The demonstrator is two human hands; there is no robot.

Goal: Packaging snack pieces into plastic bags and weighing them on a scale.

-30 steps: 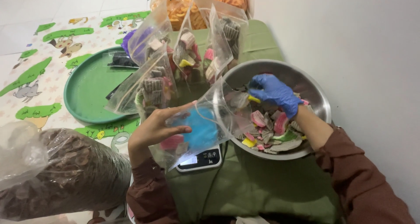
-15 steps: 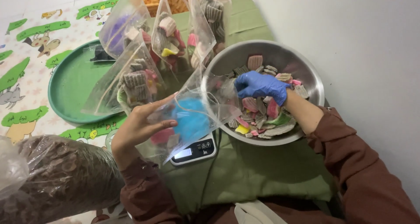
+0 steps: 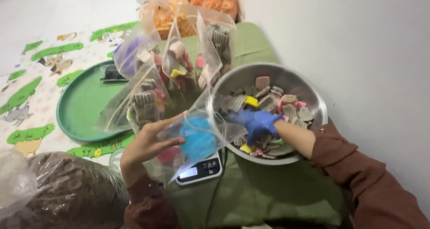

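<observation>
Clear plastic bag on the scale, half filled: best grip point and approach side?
Grip the clear plastic bag by its empty upper film near the mouth, coming from the left side, where the bare left hand holds it. The mouth faces the steel bowl, and the contents sit low.

Clear plastic bag (image 3: 197,137) sits tilted on the small kitchen scale (image 3: 200,171), mouth open toward the steel bowl (image 3: 313,99), pink and grey pieces plus something blue inside. Left hand (image 3: 150,141) holds its near side, fingers flat on the plastic. Bowl stands just right of the bag, part full of ridged crackers (image 3: 277,103): grey, pink, yellow. Right hand (image 3: 255,121), in a blue glove, is down among them at the bowl's near left rim, beside the bag mouth
</observation>
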